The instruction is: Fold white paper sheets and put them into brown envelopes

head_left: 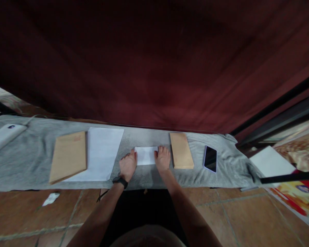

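Note:
A small white folded paper (146,156) lies across the grey cloth in front of me. My left hand (128,165), with a dark watch on its wrist, is closed at the paper's left end, thumb along the edge. At the opposite end my right hand (162,159) grips the paper, its fingers curled over the far side. Just right of that hand sits a narrow stack of brown envelopes (181,151). Larger white sheets (103,151) lie to the left of my left hand, partly under a pile of large brown envelopes (69,154).
The grey cloth (41,154) covers a long, narrow surface. A phone (210,159) lies on its right part. At the far left is a white device (7,136) with a cable. A dark red curtain (149,75) hangs behind. Black bars (285,179) stand at the right.

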The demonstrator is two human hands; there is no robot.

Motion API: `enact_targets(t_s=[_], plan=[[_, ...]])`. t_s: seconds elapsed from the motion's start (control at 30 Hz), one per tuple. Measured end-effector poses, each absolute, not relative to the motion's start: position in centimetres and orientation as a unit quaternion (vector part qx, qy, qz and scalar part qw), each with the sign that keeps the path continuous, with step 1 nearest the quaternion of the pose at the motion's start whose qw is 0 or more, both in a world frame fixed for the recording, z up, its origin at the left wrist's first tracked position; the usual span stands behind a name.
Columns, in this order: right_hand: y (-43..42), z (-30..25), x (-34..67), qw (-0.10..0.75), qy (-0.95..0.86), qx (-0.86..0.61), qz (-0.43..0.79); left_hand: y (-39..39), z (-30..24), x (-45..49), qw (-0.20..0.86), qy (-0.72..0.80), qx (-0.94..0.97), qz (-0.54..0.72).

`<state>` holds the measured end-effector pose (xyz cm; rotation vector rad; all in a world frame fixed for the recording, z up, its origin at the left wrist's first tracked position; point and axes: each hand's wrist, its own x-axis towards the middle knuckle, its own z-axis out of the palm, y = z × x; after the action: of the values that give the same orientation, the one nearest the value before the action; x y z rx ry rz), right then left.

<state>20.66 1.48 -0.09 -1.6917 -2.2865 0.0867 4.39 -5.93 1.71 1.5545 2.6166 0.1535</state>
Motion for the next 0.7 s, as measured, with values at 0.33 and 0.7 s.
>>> enact_targets(t_s=[0.33, 0.7], plan=[[-1.6, -3.0, 18.9, 0.194, -0.869, -0.449, 0.067, -5.9, 2.0, 4.3, 0.066, 0.854, 0.513, 0.061], [-2.0, -3.7, 18.9, 0.201, -0.869, -0.45, 0.039, -6.2, 1.8, 4.9, 0.013, 0.848, 0.52, 0.105]])
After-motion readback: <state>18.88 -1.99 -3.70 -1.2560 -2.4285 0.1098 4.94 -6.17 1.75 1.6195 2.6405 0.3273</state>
